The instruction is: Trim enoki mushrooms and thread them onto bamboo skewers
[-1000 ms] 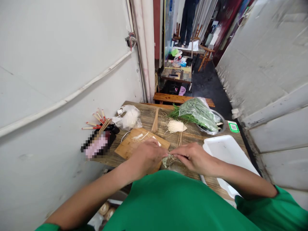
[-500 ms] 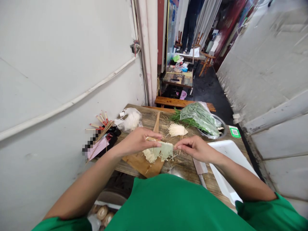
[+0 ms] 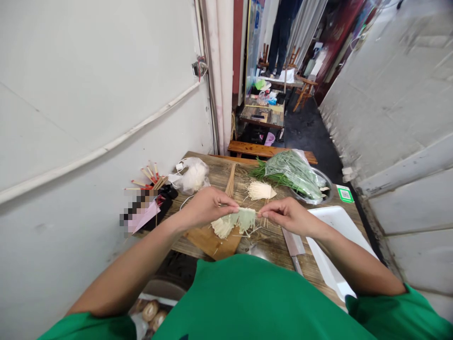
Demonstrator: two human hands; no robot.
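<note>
Over the table, a thin sheet of enoki mushrooms [image 3: 247, 219] hangs from a skewer with its stalks down. My left hand [image 3: 208, 206] is closed in a pinch on the upper left edge of the enoki. My right hand [image 3: 286, 215] pinches the skewer's end just right of them. Below and to the left, more enoki [image 3: 222, 228] lie on a wooden cutting board [image 3: 201, 243]. Beyond my hands are a trimmed enoki bunch [image 3: 261, 190] and a bundle of bamboo skewers [image 3: 231, 178].
A cleaver [image 3: 294, 246] and a white tray [image 3: 331, 269] lie at the right. Bagged green chives [image 3: 293, 172] rest in a metal bowl [image 3: 329, 183] at the back. A plastic bag [image 3: 193, 175] and a holder of sticks [image 3: 150, 177] stand left, by the wall. A person's legs [image 3: 279, 45] show far off.
My left fingers, apart before, have come together in a pinch at the enoki's left edge. My right hand has shifted slightly right and still holds the skewer's end.
</note>
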